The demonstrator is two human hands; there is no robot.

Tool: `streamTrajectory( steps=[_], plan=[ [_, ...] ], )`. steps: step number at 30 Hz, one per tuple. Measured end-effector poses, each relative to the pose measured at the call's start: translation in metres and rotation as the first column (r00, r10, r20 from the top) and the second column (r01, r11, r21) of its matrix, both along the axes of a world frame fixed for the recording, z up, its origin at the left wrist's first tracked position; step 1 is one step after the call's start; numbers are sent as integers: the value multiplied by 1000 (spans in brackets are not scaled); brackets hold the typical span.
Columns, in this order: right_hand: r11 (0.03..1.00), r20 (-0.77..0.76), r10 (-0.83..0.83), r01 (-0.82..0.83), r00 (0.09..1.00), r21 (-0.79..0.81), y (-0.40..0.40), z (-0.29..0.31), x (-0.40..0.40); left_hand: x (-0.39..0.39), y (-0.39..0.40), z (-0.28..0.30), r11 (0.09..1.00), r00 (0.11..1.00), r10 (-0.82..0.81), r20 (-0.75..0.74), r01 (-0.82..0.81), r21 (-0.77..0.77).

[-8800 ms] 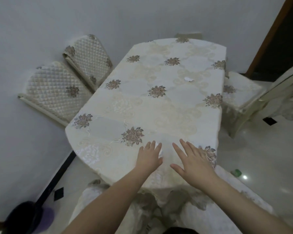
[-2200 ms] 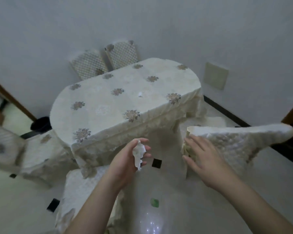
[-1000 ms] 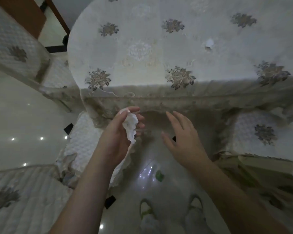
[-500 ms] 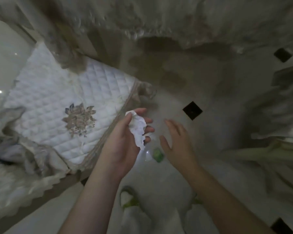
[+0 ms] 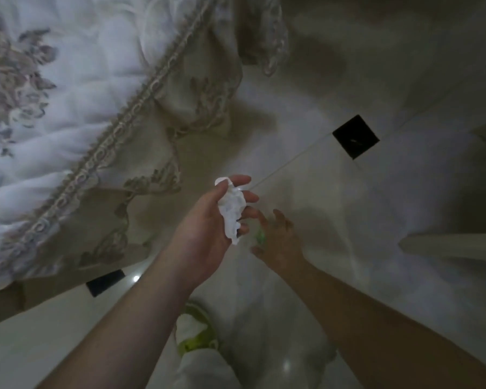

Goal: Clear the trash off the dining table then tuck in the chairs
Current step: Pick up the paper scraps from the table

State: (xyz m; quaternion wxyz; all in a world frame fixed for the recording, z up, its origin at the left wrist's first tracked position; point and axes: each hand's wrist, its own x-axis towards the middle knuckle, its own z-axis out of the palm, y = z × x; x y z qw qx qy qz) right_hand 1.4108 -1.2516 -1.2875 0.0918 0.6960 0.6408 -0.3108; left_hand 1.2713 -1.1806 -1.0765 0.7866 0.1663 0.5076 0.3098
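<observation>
My left hand (image 5: 208, 234) grips a crumpled white tissue (image 5: 232, 210), thumb on one side, fingers curled round the other. It hangs in the air above the floor (image 5: 334, 206), not touching anything else.

My right hand (image 5: 278, 242) is lower, down near the floor, fingers spread and loosely bent around a small green scrap (image 5: 261, 236) (blurred, can't tell what it is). Can't tell if the fingers actually touch or pinch it; only a sliver of green shows between them.

Chair seat (image 5: 54, 113) fills the upper-left corner of view: white quilted cover with a grey-brown flower print and a braided trim, and a lace skirt (image 5: 157, 164) hanging off its edge down to the floor. The tissue is just off that skirt's right edge.

Floor is pale glossy tile with black square insets, one (image 5: 355, 136) up right, one (image 5: 105, 282) by the skirt's lower edge. My shoe (image 5: 197, 329), white with yellow-green trim, is at bottom centre.
</observation>
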Motion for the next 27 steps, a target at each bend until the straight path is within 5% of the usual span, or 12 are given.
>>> streamTrajectory(
  steps=[8,13,19,27],
  plan=[
    [994,159,102,-95,982,-51,-6,-37,3,-16,8,-33,999,999,-32,-24,32,-6],
    [998,-90,-57,54,994,-33,-6,1,26,-6,7,-4,998,998,-63,-26,63,3],
    [975,-337,-177,212,925,71,-6,139,52,15,-2,91,999,998,-43,41,43,9],
    [806,-541,-507,591,671,-23,13,378,72,20,8,293,997,999,9,49,-12,78]
  ],
)
